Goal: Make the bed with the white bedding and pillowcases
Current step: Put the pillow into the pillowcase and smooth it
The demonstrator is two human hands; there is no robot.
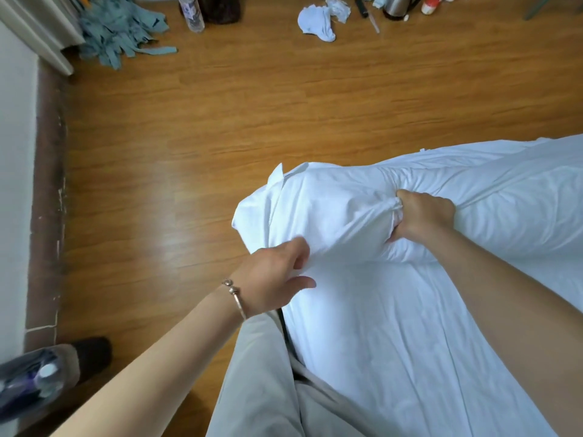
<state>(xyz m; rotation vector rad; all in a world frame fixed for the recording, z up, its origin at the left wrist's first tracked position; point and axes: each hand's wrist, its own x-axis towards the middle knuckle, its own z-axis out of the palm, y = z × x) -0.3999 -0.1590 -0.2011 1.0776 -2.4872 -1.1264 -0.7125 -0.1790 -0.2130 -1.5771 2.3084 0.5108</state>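
White pillow in pillowcase (331, 212): centre right of frame, lying on the white sheet (394, 342) at the bed's edge. Right hand (422, 216): clenched on a bunch of pillowcase fabric. Left hand (274, 279), bracelet (235, 298) at wrist: pinching the pillowcase's near edge. Wood floor (189, 137): blue-grey mop strips (120, 29) upper left; crumpled white cloth (315, 23) and bottle (191, 11) along the top.

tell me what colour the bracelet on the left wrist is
The bracelet looks silvery with a slight rose tint, seen in the head view.
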